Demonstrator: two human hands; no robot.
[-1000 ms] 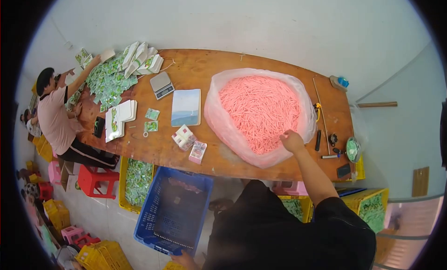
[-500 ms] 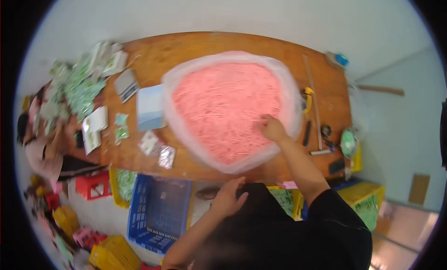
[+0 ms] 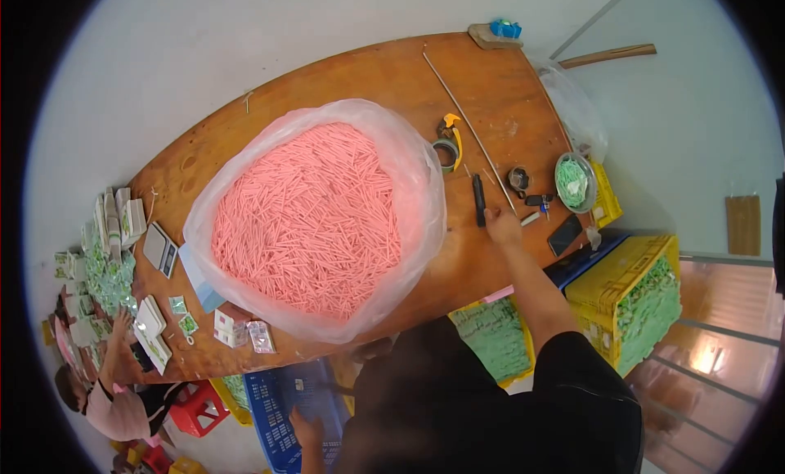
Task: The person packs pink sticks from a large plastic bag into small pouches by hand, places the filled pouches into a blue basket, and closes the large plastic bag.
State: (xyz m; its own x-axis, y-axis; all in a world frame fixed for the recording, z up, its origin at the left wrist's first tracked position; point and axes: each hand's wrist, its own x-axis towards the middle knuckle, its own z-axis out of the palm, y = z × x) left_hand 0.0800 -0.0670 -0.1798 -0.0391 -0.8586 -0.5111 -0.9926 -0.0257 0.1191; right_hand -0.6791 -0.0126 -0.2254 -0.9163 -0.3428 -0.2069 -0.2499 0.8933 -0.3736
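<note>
My right hand (image 3: 504, 227) rests on the right part of the table with its fingers curled in. Its fingertips lie beside the lower end of a slim black tool (image 3: 479, 200). What they hold, if anything, is hidden. Just past the fingers is a thin metal rod (image 3: 466, 118), with a short white piece (image 3: 530, 218) near its lower end. My left hand (image 3: 307, 431) hangs low over the blue crate (image 3: 274, 392), fingers loosely apart and holding nothing. A big clear plastic bag (image 3: 421, 204), rolled open, is full of thin pink sticks (image 3: 307, 220).
Tape (image 3: 446, 155), a small round jar (image 3: 518, 179), a phone (image 3: 565, 235) and a bowl of green pieces (image 3: 576, 184) lie right. A scale (image 3: 160, 249) and packets (image 3: 231, 328) lie left. Yellow crates (image 3: 593, 298) stand below. Another person (image 3: 123, 408) works far left.
My right hand has left the pink sticks and moved right to the black tool. My left hand has dropped from the table edge to the blue crate. The view has turned right.
</note>
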